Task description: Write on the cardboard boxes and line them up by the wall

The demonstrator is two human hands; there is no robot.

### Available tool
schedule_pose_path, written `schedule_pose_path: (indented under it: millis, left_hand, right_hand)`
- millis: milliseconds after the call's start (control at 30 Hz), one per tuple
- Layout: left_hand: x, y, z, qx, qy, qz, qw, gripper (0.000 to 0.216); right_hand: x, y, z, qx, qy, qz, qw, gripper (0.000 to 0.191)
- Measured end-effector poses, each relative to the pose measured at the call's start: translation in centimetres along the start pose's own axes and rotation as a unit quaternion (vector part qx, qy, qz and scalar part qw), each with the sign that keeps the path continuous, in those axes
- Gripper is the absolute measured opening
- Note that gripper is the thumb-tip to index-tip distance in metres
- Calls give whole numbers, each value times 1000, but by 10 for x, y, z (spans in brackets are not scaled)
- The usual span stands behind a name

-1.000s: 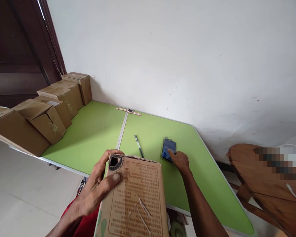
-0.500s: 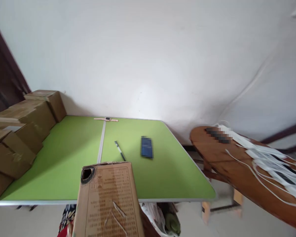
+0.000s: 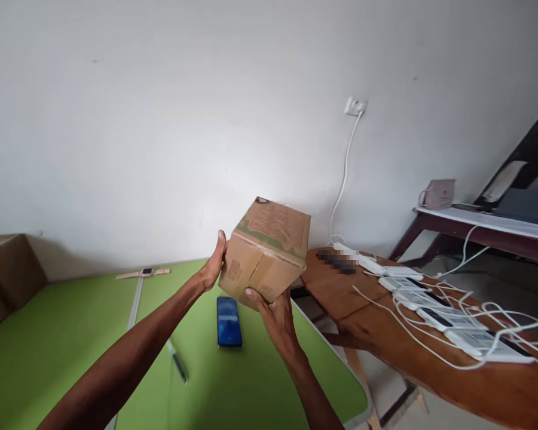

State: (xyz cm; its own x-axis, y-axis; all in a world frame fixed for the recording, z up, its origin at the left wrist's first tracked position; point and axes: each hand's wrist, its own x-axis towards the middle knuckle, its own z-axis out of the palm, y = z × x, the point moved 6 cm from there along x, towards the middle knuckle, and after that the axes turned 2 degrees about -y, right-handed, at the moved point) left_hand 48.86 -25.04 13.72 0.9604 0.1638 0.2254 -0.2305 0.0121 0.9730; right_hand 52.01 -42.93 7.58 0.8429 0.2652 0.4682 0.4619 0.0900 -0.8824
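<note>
While both arms reach forward, we find a cardboard box [image 3: 265, 251] held clear of every surface, in the air above the far right corner of the table [image 3: 49, 352]. It sits tilted, with its printed top face turned up and toward us.

The left hand [image 3: 213, 266] presses flat against the box's side at 9 o'clock, fingers pointing upward. The right hand [image 3: 273, 316] supports it from 6 o'clock, thumb on the near face and fingers tucked beneath. Both hands are grasping the box.

On the green tabletop a phone [image 3: 229, 321] lies flat, screen up, at 7 o'clock from the box and between the two forearms, touching neither. A pen [image 3: 177, 361] lies at 8 o'clock from the phone, partly hidden by the left forearm. A watch [image 3: 144, 273] rests by the wall edge at 9 o'clock from the box, and a brown carton [image 3: 9, 272] sits farther left.

At 3 o'clock a wooden bench [image 3: 385, 325] carries white devices [image 3: 434, 316] on tangled cables [image 3: 488, 310] — one lead climbs to a wall socket [image 3: 354, 106] at 1 o'clock.
</note>
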Motion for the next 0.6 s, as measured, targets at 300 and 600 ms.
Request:
schedule_pose_path:
  millis: [300, 600]
  left_hand:
    - [118, -23, -26, 170, -68, -36, 983, 89]
    - [184, -35, -40, 191, -84, -47, 977, 73]
  right_hand:
    - [124, 93, -21, 68, -10, 182, 981, 103]
    - [175, 116, -8, 55, -32, 225, 972, 90]
